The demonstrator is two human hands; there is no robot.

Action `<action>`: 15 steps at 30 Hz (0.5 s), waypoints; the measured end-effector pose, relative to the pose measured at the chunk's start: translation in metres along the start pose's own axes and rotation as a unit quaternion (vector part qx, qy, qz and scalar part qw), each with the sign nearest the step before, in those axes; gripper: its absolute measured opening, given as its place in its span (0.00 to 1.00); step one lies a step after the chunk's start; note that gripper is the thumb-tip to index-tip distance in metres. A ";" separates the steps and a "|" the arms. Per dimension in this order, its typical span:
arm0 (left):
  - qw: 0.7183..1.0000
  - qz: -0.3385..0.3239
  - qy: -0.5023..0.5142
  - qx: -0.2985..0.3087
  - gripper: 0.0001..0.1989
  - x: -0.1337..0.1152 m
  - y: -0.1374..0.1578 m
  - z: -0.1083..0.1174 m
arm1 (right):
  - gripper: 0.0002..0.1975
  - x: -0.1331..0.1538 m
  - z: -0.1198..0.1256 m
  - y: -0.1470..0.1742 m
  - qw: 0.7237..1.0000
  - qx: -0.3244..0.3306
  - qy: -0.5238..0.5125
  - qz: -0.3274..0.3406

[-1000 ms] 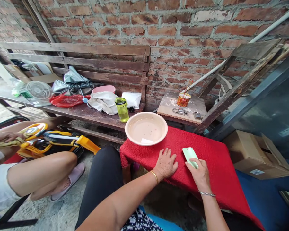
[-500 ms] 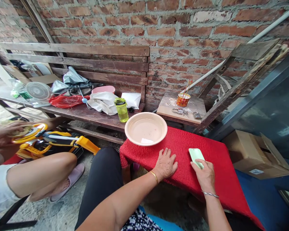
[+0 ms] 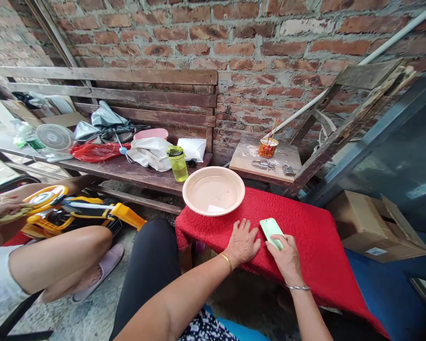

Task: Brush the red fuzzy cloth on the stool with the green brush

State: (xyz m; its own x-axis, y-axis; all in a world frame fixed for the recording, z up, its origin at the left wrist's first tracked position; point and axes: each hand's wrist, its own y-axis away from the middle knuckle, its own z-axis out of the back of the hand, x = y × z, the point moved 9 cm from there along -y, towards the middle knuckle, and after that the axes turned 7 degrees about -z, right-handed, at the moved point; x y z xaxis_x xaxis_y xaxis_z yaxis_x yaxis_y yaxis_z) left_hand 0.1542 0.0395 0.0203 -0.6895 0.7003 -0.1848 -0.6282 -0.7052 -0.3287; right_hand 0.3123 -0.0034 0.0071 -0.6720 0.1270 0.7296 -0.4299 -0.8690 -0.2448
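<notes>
My left hand (image 3: 243, 241) lies flat with fingers spread on the red cloth (image 3: 312, 237) that covers a low table. In my right hand (image 3: 286, 255) is a pale green scrubbing brush (image 3: 270, 228), rounded, with a small hole near its far end. It is pressed against the cloth, its underside hidden. Just beyond my left hand stands a beige basin (image 3: 188, 201) holding clear water, with a bright white patch on it that I cannot make out.
A wooden bench (image 3: 145, 175) with a green bottle (image 3: 178, 163), bags and a fan (image 3: 54, 136) runs along the brick wall. Padlocks (image 3: 261, 164) and a red cup (image 3: 268, 149) sit on a wooden chair. Another person sits at left. A cardboard box (image 3: 376, 227) stands at right.
My right hand has slid left over the red cloth with the brush, closer to my left hand. My left hand stays put. The other person's hand at left has shifted.
</notes>
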 end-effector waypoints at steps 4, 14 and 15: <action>1.000 -0.001 0.000 -0.004 0.17 0.000 0.000 0.001 | 0.22 -0.006 0.002 -0.001 1.000 -0.004 -0.001 -0.010; 1.000 0.000 0.008 -0.012 0.17 0.000 0.001 -0.001 | 0.22 -0.006 0.002 -0.001 1.000 -0.013 0.010 -0.004; 1.000 0.000 0.007 -0.010 0.17 0.000 0.001 -0.001 | 0.22 -0.005 0.001 -0.001 1.000 -0.012 0.013 -0.004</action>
State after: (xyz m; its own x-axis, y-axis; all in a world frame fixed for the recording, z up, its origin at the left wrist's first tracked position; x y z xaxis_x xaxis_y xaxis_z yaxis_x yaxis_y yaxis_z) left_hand 0.1540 0.0392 0.0193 -0.6840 0.7024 -0.1970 -0.6215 -0.7025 -0.3467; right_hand 0.3171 -0.0041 0.0043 -0.6844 0.1466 0.7142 -0.4490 -0.8565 -0.2545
